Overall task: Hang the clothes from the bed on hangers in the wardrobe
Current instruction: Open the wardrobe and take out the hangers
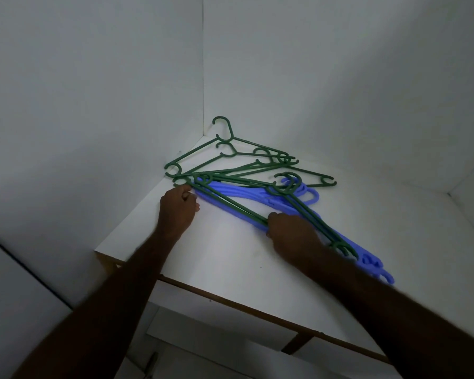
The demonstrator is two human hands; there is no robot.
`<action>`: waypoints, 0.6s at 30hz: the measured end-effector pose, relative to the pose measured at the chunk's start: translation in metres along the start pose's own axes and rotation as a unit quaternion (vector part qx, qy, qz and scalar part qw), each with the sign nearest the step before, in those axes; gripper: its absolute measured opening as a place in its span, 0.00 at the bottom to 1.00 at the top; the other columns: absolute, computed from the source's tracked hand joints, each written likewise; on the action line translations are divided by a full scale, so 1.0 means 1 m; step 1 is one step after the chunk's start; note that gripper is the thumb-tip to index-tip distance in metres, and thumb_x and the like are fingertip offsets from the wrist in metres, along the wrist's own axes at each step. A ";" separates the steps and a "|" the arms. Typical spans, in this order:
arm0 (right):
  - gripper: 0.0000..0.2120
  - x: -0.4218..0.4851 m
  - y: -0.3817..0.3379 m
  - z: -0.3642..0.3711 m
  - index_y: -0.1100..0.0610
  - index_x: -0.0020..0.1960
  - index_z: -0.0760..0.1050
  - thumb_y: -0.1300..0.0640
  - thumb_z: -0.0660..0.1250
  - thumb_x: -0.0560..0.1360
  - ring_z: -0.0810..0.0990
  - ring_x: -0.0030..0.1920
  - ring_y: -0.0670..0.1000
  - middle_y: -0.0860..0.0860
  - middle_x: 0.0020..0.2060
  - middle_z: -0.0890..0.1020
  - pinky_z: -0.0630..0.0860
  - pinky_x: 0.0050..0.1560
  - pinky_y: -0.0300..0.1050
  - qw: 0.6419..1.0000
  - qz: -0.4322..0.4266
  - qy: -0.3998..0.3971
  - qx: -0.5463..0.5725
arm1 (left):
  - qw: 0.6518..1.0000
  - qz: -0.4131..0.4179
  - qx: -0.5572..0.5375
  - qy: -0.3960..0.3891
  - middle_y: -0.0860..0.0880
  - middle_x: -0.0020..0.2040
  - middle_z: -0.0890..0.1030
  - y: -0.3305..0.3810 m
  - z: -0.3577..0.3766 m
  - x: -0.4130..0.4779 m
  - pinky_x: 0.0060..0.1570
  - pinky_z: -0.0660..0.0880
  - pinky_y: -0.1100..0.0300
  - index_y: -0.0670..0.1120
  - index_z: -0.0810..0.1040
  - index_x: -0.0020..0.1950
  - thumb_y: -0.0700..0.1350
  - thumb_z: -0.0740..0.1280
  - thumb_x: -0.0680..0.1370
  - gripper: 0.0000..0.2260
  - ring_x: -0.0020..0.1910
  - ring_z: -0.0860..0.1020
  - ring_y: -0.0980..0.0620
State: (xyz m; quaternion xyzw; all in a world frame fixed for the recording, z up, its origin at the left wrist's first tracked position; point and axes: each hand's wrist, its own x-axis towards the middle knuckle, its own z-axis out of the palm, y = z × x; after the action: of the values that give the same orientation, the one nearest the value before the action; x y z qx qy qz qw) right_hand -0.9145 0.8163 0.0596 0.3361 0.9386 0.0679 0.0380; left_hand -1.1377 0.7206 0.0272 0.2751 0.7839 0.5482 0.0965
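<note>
Item one: white laminate shelf board (230, 255), smooth and matt, with a brown raw-edge strip (230, 299) along its front, set into a corner of plain white walls (93, 91). Item two: green hangers (230, 149), thin moulded plastic, round-section bars, open hooks and small notched shoulder tips, fanned loosely from the corner at 12 o'clock across to 3 o'clock, several crossing one another. Item three: blue hangers (238, 192), broader and flatter plastic, stacked neatly under the green ones and running from the centre down towards 4 o'clock, hooks bunched at their upper right. The two lots overlap and interlock, which is likely why I bring both hands to them instead of lifting with one. My left hand (177, 207), at 10 o'clock of the pile, has its fingers curled at the shoulder tips nearest the wall; I cannot tell whether it pinches a tip or only steadies it. My right hand (293, 231), at 5 o'clock of the pile, has its fingers wrapped over the long bars of the green hangers where they lie on the blue stack, a hold suited to drawing a bundle free. Clothes and bed: out of view; the hangers, all bare, sit on this shelf, so I judge the hanging itself not yet begun.
</note>
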 end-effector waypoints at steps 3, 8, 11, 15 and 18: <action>0.07 0.002 0.010 -0.006 0.56 0.58 0.70 0.57 0.59 0.81 0.80 0.54 0.56 0.54 0.54 0.80 0.75 0.52 0.50 1.000 0.011 -0.014 0.022 | 1.000 0.001 -0.015 -0.001 0.44 0.38 0.81 -0.002 0.001 0.000 0.53 0.79 0.48 0.36 0.78 0.58 0.34 0.61 0.77 0.12 0.35 0.81 0.45; 0.07 0.015 0.048 -0.051 0.56 0.54 0.71 0.53 0.62 0.81 0.78 0.56 0.57 0.56 0.55 0.79 0.67 0.49 0.43 0.996 -0.017 -0.053 0.073 | 1.000 0.001 -0.021 -0.007 0.42 0.38 0.81 -0.003 0.003 -0.001 0.39 0.74 0.68 0.35 0.77 0.60 0.34 0.61 0.78 0.12 0.28 0.78 0.59; 0.04 0.020 0.059 -0.080 0.53 0.47 0.72 0.55 0.65 0.79 0.78 0.45 0.52 0.53 0.48 0.77 0.68 0.44 0.39 0.992 -0.043 -0.096 0.063 | 1.000 0.001 -0.028 -0.011 0.42 0.38 0.81 -0.004 0.005 0.003 0.33 0.69 0.77 0.35 0.78 0.60 0.34 0.62 0.78 0.12 0.25 0.77 0.66; 0.11 0.030 0.077 -0.125 0.54 0.37 0.69 0.61 0.68 0.75 0.83 0.31 0.47 0.52 0.35 0.80 0.77 0.31 0.39 0.992 -0.015 -0.091 0.081 | 0.999 -0.002 -0.028 -0.021 0.43 0.35 0.81 -0.004 0.005 0.007 0.32 0.69 0.78 0.36 0.77 0.61 0.35 0.62 0.79 0.12 0.25 0.77 0.65; 0.13 0.036 0.086 -0.178 0.54 0.34 0.69 0.59 0.70 0.74 0.81 0.27 0.46 0.47 0.27 0.79 0.74 0.31 0.37 0.998 -0.009 -0.046 0.047 | 0.999 -0.004 -0.031 -0.024 0.44 0.32 0.80 -0.004 0.005 0.012 0.31 0.71 0.75 0.35 0.77 0.60 0.35 0.62 0.79 0.12 0.23 0.77 0.63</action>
State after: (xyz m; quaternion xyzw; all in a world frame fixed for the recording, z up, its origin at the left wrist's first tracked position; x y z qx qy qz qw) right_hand -0.9096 0.8868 0.2472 0.3315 0.9411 0.0072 0.0662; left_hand -1.1470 0.7306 0.0232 0.2816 0.7652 0.5652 0.1257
